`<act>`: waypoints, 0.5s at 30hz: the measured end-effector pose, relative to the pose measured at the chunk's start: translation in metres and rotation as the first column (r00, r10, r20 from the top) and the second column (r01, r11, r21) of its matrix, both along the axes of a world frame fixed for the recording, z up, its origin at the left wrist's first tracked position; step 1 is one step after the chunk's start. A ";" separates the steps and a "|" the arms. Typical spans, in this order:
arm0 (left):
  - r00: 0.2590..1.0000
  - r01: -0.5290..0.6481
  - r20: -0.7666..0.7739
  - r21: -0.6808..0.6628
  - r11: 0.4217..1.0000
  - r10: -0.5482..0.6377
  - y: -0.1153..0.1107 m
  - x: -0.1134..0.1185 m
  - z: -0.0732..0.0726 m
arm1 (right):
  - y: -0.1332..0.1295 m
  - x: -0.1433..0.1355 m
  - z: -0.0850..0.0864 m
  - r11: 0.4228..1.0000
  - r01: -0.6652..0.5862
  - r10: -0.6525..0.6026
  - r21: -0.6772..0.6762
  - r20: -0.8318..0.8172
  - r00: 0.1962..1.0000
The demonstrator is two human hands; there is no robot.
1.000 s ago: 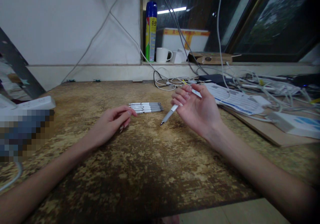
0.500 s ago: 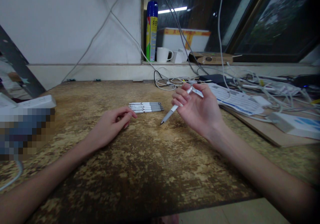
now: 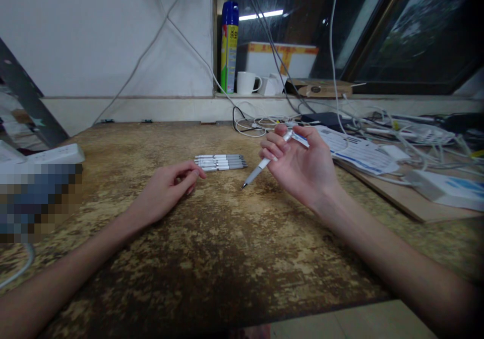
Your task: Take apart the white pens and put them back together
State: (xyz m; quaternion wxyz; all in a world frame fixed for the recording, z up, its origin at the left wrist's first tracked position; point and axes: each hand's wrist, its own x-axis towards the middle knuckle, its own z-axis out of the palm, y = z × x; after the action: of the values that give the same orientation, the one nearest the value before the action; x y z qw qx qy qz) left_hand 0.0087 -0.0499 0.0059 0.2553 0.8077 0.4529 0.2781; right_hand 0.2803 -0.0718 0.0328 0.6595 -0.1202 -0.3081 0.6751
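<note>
My right hand (image 3: 302, 165) is raised above the table, palm turned up, closed around a white and grey pen (image 3: 260, 167). The pen slants down to the left, its dark tip (image 3: 244, 185) lowest; curled fingers cover part of its barrel. On the tabletop lies a row of several matching pens (image 3: 227, 163), side by side, grey ends to the right. My left hand (image 3: 170, 187) rests on the table at their left ends, fingers curled and thumb against the index finger. Nothing shows in it. Whether its fingertips touch the closest pen, I cannot tell.
The worn wooden table (image 3: 212, 258) spreads below both hands. To the right lie printed papers (image 3: 357, 152), tangled cables (image 3: 412, 127) and a white box (image 3: 449, 187) on a board. A spray can (image 3: 229, 51) and a mug (image 3: 247, 82) stand on the sill. Power strips (image 3: 56, 154) lie left.
The pen in my right hand has shifted very slightly, its tip a touch further left. My left hand and the row of pens stay practically as they were.
</note>
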 end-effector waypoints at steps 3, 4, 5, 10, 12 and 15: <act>1.000 0.004 -0.006 -0.002 1.000 -0.004 -0.001 0.000 0.000 | 0.001 0.001 0.000 1.000 0.011 -0.011 0.002 0.019 1.000; 1.000 0.003 -0.006 -0.004 1.000 -0.003 -0.001 0.000 0.001 | 0.001 0.001 0.000 1.000 0.017 -0.017 0.000 0.022 1.000; 1.000 0.003 -0.005 -0.006 1.000 -0.003 -0.001 0.000 0.001 | 0.001 0.001 0.000 1.000 0.024 -0.024 -0.005 0.025 0.999; 1.000 0.005 -0.008 -0.006 1.000 -0.006 -0.002 0.001 0.002 | 0.000 0.000 -0.001 0.998 0.066 -0.065 -0.004 0.060 0.996; 1.000 0.006 -0.009 -0.008 1.000 -0.006 -0.002 0.002 0.002 | 0.000 -0.001 -0.001 0.997 0.082 -0.082 0.003 0.073 0.994; 1.000 0.014 -0.014 -0.006 1.000 -0.015 -0.003 0.002 0.002 | 0.000 -0.001 0.000 0.996 0.093 -0.093 0.001 0.082 0.992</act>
State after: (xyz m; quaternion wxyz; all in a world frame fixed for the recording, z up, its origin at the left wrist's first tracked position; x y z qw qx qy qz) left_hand 0.0105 -0.0527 0.0078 0.2566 0.8121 0.4497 0.2693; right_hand 0.2795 -0.0719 0.0325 0.6768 -0.1627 -0.3280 0.6386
